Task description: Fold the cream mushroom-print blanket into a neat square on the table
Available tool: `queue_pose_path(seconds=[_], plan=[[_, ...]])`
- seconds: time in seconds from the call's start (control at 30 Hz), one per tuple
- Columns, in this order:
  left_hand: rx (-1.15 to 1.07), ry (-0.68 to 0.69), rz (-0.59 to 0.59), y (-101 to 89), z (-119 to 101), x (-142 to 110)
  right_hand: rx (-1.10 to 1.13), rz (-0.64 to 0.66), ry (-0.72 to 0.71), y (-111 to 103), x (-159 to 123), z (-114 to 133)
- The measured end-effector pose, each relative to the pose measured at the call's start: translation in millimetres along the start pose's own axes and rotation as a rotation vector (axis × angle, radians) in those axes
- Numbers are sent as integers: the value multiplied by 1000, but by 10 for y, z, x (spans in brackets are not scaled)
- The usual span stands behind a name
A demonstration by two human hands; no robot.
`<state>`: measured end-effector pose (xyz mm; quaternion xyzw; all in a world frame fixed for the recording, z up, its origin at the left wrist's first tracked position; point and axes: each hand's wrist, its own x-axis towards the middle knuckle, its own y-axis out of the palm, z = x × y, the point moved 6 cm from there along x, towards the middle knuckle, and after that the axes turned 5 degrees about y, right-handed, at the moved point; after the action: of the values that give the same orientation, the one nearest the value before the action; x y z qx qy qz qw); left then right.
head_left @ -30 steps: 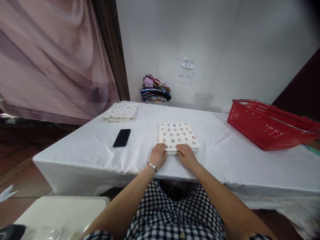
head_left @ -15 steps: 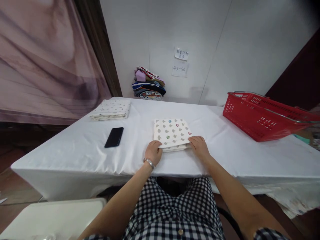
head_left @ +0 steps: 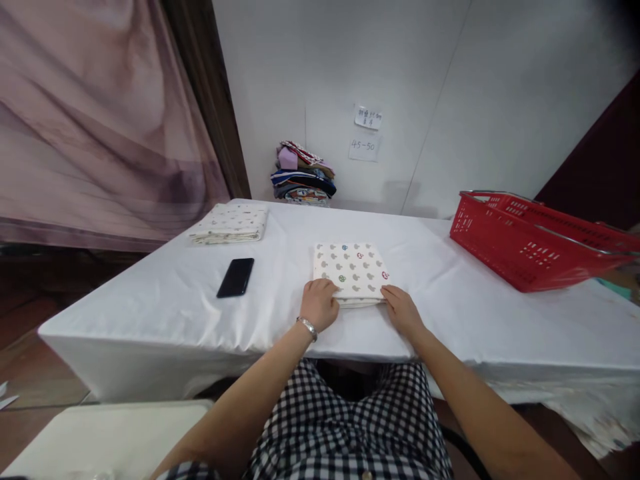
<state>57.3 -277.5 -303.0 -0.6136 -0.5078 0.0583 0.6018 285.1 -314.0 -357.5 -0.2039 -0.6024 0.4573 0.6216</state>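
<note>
A folded white cloth [head_left: 350,267], printed with grey mushroom-like shapes and a few coloured ones, lies flat on the white-covered table in front of me. My left hand [head_left: 320,304], with a silver bracelet at the wrist, grips the near left corner of the cloth, fingers curled on its edge. At the near right corner my right hand [head_left: 401,311] pinches the cloth's edge between thumb and fingers. Several folded layers show along the near side. Both thumbs are partly hidden.
A black phone [head_left: 236,277] lies left of the cloth, with another folded printed cloth [head_left: 235,222] behind it. A red basket [head_left: 530,247] stands at the right. Piled folded clothes [head_left: 304,177] sit by the wall beyond the white tablecloth [head_left: 165,307]. A white stool [head_left: 110,433] is at lower left.
My right hand has moved from the middle of the cloth's near edge to its right corner. My left hand stays at the left corner. The view has shifted slightly.
</note>
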Motion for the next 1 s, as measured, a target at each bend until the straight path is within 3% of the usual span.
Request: queue_pose_path(seconds=[0.1,0.17,0.3,0.37,0.47,0.57,0.63,0.73,0.83,1.0], plan=[[-22,80,15,30,-136,221,9,-9,7,17,-7,-3],[1,83,95,150,-123,316,13,-7,6,14,-20,4],[63,17,355,486,65,265,27,35,22,-40,-40,10],[71,6,394,561,123,197,28,89,59,-87,8,13],[68,2,395,576,131,149,32,145,97,-170,236,79],[69,-4,383,562,103,159,81,101,88,-204,626,224],[74,0,367,557,87,165,104,106,94,-116,878,312],[87,5,360,555,76,120,7,280,169,195,1076,350],[89,16,359,516,69,54,-122,438,248,474,1035,292],[7,12,396,414,118,265,-215,497,242,627,914,228]])
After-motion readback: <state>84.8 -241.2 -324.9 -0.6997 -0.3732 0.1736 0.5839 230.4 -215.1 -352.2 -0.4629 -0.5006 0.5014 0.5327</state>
